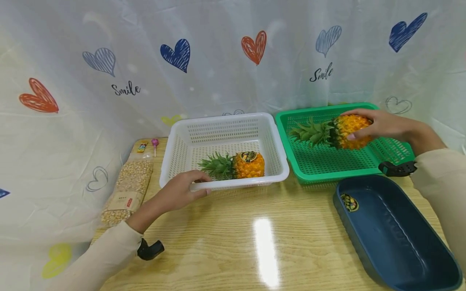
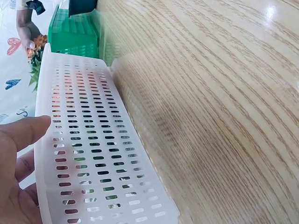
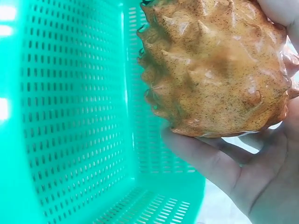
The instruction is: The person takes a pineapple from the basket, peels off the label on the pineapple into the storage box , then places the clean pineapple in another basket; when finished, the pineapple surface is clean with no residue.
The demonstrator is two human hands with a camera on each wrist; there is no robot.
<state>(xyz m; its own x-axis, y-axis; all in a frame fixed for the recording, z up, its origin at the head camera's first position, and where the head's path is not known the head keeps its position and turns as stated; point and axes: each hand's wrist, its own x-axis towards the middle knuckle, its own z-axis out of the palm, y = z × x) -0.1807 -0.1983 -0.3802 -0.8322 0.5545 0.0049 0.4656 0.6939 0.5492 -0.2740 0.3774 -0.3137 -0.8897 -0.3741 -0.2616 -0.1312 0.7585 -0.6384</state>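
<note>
My right hand [image 1: 380,123] grips a pineapple [image 1: 353,131] by its orange body, above the green basket [image 1: 338,178]. The leafy crown points left. In the right wrist view, fingers and thumb wrap the spiky pineapple [image 3: 215,70], with the green basket [image 3: 70,112] beneath. My left hand [image 1: 183,188] holds the front rim of the white basket [image 1: 236,184], thumb outside and fingers over the inner side. From the left wrist, the white basket's slotted wall [image 2: 93,140] shows with the left hand [image 2: 18,163] at its rim. A second pineapple [image 1: 251,165] with a round black label lies in the white basket.
A dark blue bin [image 1: 393,234] stands at the right front, a round label [image 1: 349,203] on its wall. At the left lie a bag of corn kernels [image 1: 127,188], a small yellow packet [image 1: 142,147] and a pink lollipop [image 1: 155,143]. A heart-patterned curtain [image 1: 218,72] hangs behind.
</note>
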